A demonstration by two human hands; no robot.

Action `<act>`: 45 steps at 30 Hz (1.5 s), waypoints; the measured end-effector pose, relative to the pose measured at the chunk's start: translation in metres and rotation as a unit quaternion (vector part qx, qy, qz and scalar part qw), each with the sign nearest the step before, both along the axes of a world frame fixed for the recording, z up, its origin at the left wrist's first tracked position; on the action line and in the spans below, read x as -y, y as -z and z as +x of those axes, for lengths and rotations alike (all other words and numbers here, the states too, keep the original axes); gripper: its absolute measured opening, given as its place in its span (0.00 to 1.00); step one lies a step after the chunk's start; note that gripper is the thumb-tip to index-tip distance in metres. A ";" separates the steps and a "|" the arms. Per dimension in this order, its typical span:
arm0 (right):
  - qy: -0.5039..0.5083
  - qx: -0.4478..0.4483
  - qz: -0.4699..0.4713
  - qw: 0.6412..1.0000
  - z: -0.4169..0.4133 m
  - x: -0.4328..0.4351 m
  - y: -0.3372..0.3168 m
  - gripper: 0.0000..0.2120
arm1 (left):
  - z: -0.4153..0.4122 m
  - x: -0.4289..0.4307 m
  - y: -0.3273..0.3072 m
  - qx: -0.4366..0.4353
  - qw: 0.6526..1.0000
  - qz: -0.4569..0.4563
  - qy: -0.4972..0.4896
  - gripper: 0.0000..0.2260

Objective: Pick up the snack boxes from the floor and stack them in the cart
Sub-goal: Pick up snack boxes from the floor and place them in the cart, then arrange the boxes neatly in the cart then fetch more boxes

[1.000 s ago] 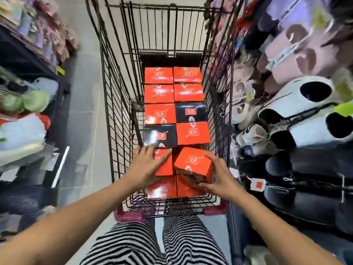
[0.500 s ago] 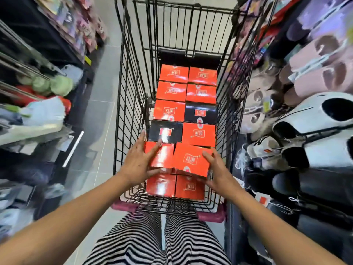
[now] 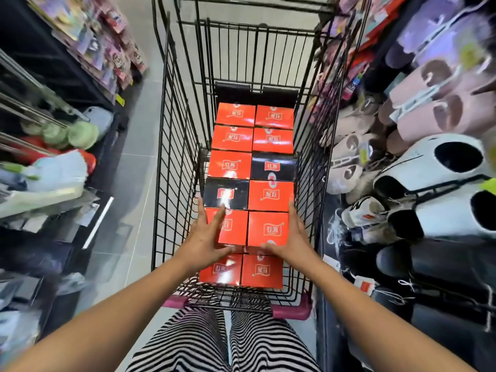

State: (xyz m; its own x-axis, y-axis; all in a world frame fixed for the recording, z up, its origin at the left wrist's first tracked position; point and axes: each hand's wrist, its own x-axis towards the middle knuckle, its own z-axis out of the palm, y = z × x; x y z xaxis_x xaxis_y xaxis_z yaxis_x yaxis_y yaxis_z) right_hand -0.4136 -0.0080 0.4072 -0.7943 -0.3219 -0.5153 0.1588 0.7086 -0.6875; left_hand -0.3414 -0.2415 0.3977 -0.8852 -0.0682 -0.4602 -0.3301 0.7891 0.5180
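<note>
Status: cart is mostly loaded. Snack boxes sit two across, running from just under the hands to the far end; most are orange and two are black, one just past the left fingertips, the other one row further, right side.

Left hand lies flat on the left orange box, fingers straight. Right hand presses flat against the outer side of the right orange box, thumb along its near edge. Hands are apart, with the pair squeezed between them; nothing is lifted.

That pair sits a layer above two lower orange boxes on the wrist side.

My read: these two are being seated, so the second layer is nearly closed. No boxes show on the visible floor; the rest is out of view, so the remaining count is unknown.
</note>
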 end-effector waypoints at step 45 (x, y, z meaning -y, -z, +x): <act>-0.434 -0.208 0.152 0.863 0.104 0.178 -0.129 0.33 | 0.165 0.058 -0.115 -0.037 0.968 -0.159 -0.189 0.35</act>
